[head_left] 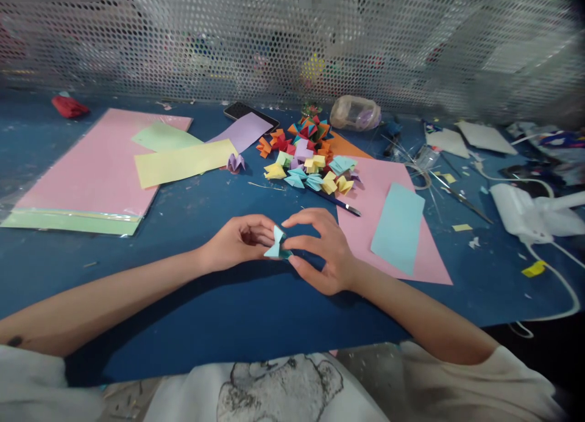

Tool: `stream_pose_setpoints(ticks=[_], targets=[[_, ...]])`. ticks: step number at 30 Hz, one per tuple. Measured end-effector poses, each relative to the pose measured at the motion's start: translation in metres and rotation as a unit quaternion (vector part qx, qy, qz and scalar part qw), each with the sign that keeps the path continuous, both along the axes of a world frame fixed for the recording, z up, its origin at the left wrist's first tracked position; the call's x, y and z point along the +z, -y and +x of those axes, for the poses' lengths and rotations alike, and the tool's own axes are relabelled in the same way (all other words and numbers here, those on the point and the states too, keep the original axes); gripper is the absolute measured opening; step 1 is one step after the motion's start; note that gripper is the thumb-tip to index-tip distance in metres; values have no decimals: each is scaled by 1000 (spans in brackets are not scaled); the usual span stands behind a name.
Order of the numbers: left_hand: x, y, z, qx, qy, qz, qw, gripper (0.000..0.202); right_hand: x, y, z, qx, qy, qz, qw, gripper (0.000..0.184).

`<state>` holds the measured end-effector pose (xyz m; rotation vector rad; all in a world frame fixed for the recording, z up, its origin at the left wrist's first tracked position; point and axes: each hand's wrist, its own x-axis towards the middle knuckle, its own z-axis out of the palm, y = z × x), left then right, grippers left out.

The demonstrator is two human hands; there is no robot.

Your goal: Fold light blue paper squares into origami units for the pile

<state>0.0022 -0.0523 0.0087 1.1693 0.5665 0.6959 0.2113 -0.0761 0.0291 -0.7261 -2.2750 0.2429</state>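
A small light-blue folded paper piece (275, 243) is pinched between both my hands just above the blue table (219, 312). My left hand (240, 239) grips its left side with curled fingers. My right hand (322, 248) holds its right side, thumb and forefinger closed on it. Behind my hands lies a pile of several small folded paper pieces (308, 160) in many colours, with one purple folded piece (235, 162) off to its left.
A pink paper stack (91, 172) in plastic lies at left with green (164, 137), yellow (183, 162) and purple (242, 133) strips. A pink sheet (365, 184) carries a light-blue strip (397, 227). A pen (338, 203), phone (249, 112), scissors (457, 196) and glue gun (525, 212) lie around. A mesh wall (292, 38) stands behind.
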Motion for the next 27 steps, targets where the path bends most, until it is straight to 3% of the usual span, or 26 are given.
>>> stream_pose_setpoints(ticks=[5, 17, 27], targets=[[2, 0, 1, 3, -14, -20, 1000, 27, -4, -2, 1, 5, 12, 31, 999, 12], [-6, -2, 2, 34, -3, -3, 999, 40, -11, -14, 2, -72, -5, -13, 997, 13], [-8, 0, 2, 37, 2, 8, 999, 27, -14, -16, 0, -74, 26, 2, 997, 11]])
